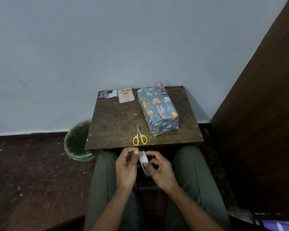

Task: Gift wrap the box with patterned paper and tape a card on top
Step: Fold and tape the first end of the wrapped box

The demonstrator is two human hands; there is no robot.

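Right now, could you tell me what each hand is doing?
Left hand: fingertips pinch the top of the white tape roll.
Right hand: grips the same roll.

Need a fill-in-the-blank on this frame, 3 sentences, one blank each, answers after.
1. The scissors on the table have ____ handles.
2. Both hands, left hand and right hand, hold a white roll of ____ above the lap.
3. The card lies to the ____ of the wrapped box, not on it.

Answers: yellow; tape; left
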